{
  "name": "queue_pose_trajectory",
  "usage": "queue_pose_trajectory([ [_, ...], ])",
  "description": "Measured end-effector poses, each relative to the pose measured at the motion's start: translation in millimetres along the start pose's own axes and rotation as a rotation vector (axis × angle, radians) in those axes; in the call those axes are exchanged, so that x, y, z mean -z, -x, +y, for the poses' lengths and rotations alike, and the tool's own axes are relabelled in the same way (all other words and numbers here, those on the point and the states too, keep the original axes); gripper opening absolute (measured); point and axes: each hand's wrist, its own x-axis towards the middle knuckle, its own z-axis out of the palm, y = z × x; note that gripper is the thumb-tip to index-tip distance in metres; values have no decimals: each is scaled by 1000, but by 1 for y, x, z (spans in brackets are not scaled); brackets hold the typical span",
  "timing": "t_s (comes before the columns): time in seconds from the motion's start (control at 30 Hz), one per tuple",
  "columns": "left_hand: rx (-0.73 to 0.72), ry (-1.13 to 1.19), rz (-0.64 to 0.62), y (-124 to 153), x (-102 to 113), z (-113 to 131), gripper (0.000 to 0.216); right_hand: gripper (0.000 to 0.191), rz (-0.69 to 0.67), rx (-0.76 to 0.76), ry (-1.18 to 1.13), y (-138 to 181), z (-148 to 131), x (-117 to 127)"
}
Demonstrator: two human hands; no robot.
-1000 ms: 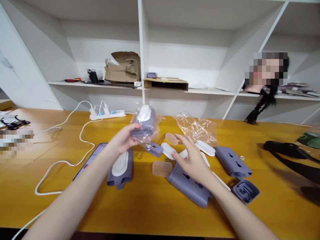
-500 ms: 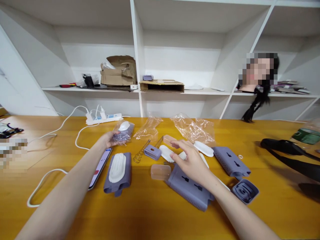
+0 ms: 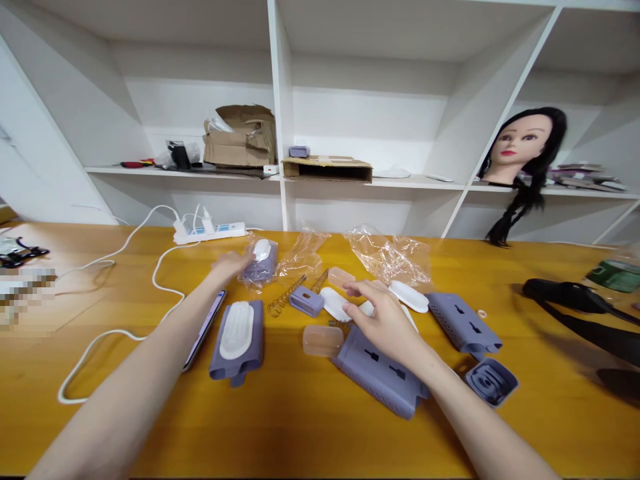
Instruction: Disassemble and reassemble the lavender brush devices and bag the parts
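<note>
My left hand (image 3: pixel 233 265), slightly blurred, grips the left edge of a clear plastic bag. A purple plastic case with a white oval piece (image 3: pixel 262 251) is inside this bag. My right hand (image 3: pixel 377 310) is open and empty, thumb and fingers apart, above the loose parts. Below it lies a purple perforated housing (image 3: pixel 377 373) with dark slots. White oval pieces (image 3: pixel 409 297), a small purple cap (image 3: pixel 307 301), coil springs (image 3: pixel 286 297) and translucent peach covers (image 3: pixel 323 341) lie about that hand. Another purple housing with a white oval pad (image 3: pixel 237 331) lies nearer me on the left.
A phone (image 3: pixel 205 330) and white cable (image 3: pixel 95 350) lie left, with a power strip (image 3: pixel 215 232) behind. Crumpled clear bags (image 3: pixel 390 253) lie at the back. Right are another purple housing (image 3: pixel 463 323), a purple cup-shaped part (image 3: pixel 491 382) and a black strap (image 3: pixel 575 327).
My left hand and the bagged case have shifted a little right and back; the case now sits more upright in view. My right hand stays almost still. The view has shifted slightly.
</note>
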Motion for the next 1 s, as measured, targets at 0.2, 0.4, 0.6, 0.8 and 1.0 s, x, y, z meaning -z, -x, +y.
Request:
queue_pose_trajectory([
  [0.2, -313, -36, 162, 75, 22, 31, 58, 21, -33, -37, 49, -2, 2, 2],
  [0.4, -650, 103, 38, 156, -16, 45, 42, 23, -105, -73, 134, -4, 2, 4],
  [0.6, -893, 54, -295, 174, -59, 45, 39, 27, -146, -183, 238, -8, 8, 12],
  [0.8, -997, -174, -417, 171, -56, 38, 59, 25, -281, -270, 397, -11, 16, 24],
  [1.0, -931, -403, -398, 170, -61, 31, 36, 24, -452, -321, 547, -10, 18, 23],
])
